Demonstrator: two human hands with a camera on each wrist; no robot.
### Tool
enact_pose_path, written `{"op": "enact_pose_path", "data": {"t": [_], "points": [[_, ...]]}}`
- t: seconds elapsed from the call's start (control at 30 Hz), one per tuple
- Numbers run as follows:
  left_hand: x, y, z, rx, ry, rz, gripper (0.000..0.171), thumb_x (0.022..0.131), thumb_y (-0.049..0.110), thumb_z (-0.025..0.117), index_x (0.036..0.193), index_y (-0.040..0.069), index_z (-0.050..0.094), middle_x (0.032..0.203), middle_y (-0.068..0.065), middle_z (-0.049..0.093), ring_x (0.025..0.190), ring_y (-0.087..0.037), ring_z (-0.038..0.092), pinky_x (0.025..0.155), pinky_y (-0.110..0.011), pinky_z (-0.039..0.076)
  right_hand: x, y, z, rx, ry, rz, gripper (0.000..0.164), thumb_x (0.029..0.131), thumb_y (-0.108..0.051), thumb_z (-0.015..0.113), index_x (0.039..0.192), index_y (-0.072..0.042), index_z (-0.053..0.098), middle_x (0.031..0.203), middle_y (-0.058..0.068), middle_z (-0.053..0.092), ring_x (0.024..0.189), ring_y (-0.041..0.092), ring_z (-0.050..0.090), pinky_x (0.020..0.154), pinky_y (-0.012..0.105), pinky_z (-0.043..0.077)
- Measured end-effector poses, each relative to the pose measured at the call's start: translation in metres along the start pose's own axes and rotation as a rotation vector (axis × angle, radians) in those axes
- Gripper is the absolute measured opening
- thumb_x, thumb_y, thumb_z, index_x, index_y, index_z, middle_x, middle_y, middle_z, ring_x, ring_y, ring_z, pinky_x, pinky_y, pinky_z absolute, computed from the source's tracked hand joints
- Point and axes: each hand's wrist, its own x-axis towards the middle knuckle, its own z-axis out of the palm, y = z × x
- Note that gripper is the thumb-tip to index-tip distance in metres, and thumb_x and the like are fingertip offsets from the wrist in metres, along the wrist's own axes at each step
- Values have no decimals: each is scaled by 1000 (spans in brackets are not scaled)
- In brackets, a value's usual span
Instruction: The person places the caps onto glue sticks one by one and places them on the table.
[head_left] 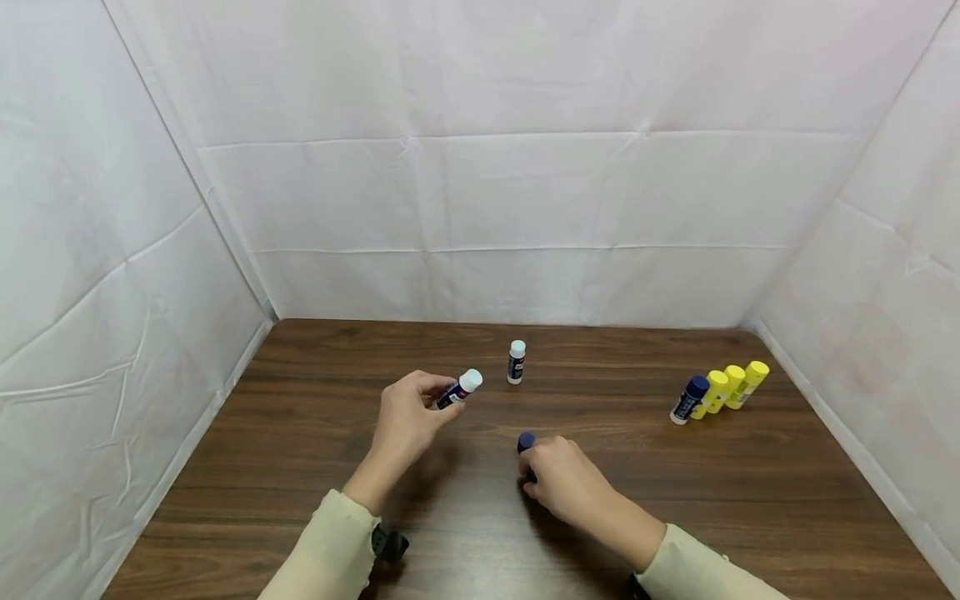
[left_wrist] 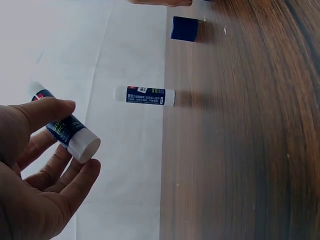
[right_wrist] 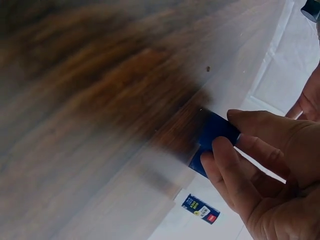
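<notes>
My left hand (head_left: 408,417) grips a glue stick (left_wrist: 65,125) with a navy label and white ends, held tilted above the table between thumb and fingers. Beyond it a second navy-labelled, white-topped glue stick (head_left: 516,363) stands upright on the table. Down at the tabletop, my right hand (head_left: 562,479) pinches a small blue cap (right_wrist: 220,128) between thumb and fingers. Another blue cap (head_left: 527,442) stands right beside that one, partly hidden by the fingers in the right wrist view.
Toward the right of the wooden table (head_left: 337,350) stands a blue-capped glue stick (head_left: 688,400), close against a row of three yellow glue sticks (head_left: 733,385). White sheeting (head_left: 525,192) hangs behind the table and along both sides.
</notes>
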Motion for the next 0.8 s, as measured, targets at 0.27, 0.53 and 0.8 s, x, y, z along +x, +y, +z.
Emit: {"op": "enact_pose_path", "data": {"t": [0.27, 0.53, 0.8], "points": [[-4, -3, -1, 116, 36, 114, 26, 80, 16, 89, 104, 14, 80, 97, 3, 69, 83, -13, 64, 72, -32, 57, -1, -4, 0, 18, 10, 1, 15, 73, -3, 85, 84, -10, 76, 82, 2, 72, 77, 19, 70, 66, 34, 57], [-7, -2, -3, 149, 53, 205, 25, 79, 12, 88, 103, 12, 80, 95, 3, 67, 77, -18, 61, 63, -25, 48, -4, -7, -6, 75, 30, 30, 17, 76, -6, 86, 90, -11, 77, 87, 3, 73, 87, 21, 71, 73, 35, 59], [-7, -2, -5, 177, 97, 277, 27, 76, 7, 89, 101, 14, 81, 94, 4, 66, 82, -11, 63, 69, -28, 53, -6, -7, -16, 189, 107, 131, 20, 79, -9, 86, 96, -13, 77, 102, 5, 74, 89, 17, 71, 74, 31, 59]]}}
